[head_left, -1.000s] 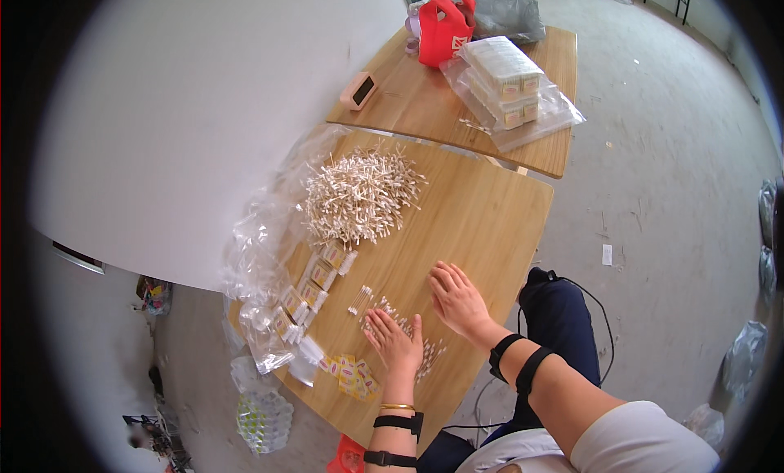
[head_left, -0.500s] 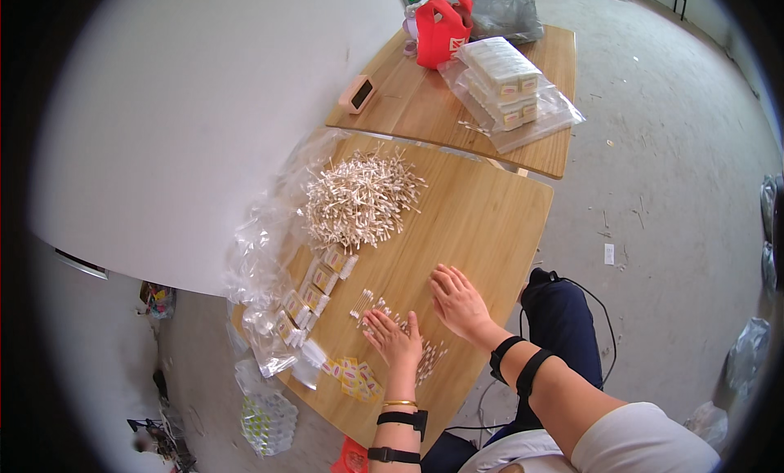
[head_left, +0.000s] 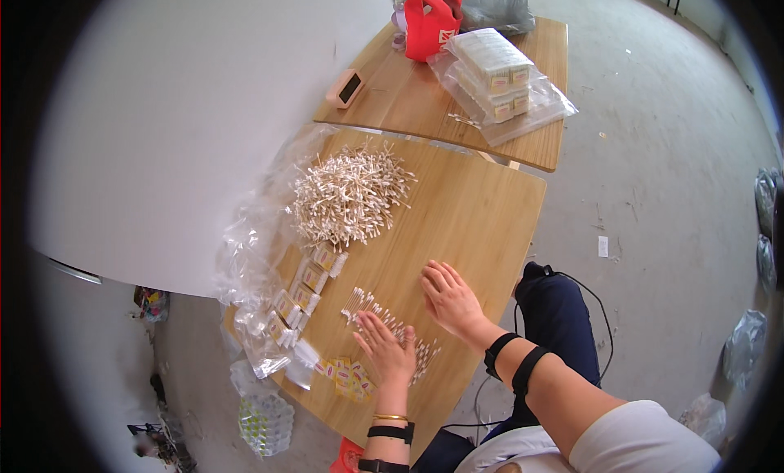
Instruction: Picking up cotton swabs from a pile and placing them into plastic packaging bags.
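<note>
A band of loose cotton swabs (head_left: 358,302) lies slantwise on the near table, running under and past my left hand (head_left: 386,352). That hand is open and flat, thumb out to the side, with nothing held; whether its palm touches the swabs cannot be made out. To the right of the swabs, my right hand (head_left: 452,300) is also open over bare wood, fingers stretched out side by side. Beyond both hands rises a large heap of cotton swabs (head_left: 351,194). Small packs of swabs with yellow labels (head_left: 313,275) stand in a row at the left.
Yellow-and-white paper labels (head_left: 349,381) lie left of my wrist. Crumpled clear plastic (head_left: 243,248) covers the table's left edge. The far table (head_left: 392,104) bears a bagged stack of packs (head_left: 492,69), a red bag (head_left: 431,28) and a pink clock-like device (head_left: 345,89).
My left hand has drawn back slightly toward me, uncovering more of the swabs. The right hand keeps its place over the table. The whole view has shifted a little.
</note>
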Demonstrator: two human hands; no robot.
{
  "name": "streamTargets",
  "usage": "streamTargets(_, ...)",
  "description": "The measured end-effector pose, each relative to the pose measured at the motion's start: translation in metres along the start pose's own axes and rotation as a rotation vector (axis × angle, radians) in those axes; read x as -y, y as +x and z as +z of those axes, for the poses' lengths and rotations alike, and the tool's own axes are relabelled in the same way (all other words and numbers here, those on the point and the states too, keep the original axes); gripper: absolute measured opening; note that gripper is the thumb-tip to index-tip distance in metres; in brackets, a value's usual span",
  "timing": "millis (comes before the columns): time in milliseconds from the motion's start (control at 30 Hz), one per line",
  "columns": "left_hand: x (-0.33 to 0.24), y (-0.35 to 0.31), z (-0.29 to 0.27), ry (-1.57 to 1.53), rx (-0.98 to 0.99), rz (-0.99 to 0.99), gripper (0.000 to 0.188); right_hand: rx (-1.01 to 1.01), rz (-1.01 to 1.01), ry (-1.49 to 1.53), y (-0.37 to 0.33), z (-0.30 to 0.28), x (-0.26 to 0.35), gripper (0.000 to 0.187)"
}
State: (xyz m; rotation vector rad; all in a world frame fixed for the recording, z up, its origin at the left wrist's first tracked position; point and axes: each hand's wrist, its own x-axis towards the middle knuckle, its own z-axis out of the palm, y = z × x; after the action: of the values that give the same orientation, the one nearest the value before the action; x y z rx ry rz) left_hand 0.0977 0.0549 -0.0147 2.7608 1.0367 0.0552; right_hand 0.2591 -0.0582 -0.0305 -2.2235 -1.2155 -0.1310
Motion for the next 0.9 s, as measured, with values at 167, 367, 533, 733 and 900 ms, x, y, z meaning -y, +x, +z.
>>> streamTargets(167, -0.002, -0.002, 0.006, 0.069, 0.054, 0.069, 0.097, -0.005, -0.013, 0.009, -0.001, -0.002, 0.004, 0.042)
streamTargets(367, -0.016, -0.036, 0.013, 0.011, 0.121, 0.13, 0.099, -0.011, -0.006, 0.014, -0.003, 0.004, 0.002, 0.039)
streamTargets(533, -0.019, -0.03, 0.015, -0.001, 0.079, 0.119, 0.099, -0.041, -0.009, -0.004, 0.0, 0.002, -0.002, 0.038)
streamTargets(733, -0.007, -0.052, 0.007, -0.379, -0.167, 0.037, 0.093, -0.027, -0.01, 0.04, 0.003, -0.001, -0.002, 0.036)
streamTargets(900, 0.025, -0.062, 0.011, -0.866, -0.344, -0.25, 0.092, 0.015, 0.097, 0.416, 0.003, -0.004, 0.002, 0.038)
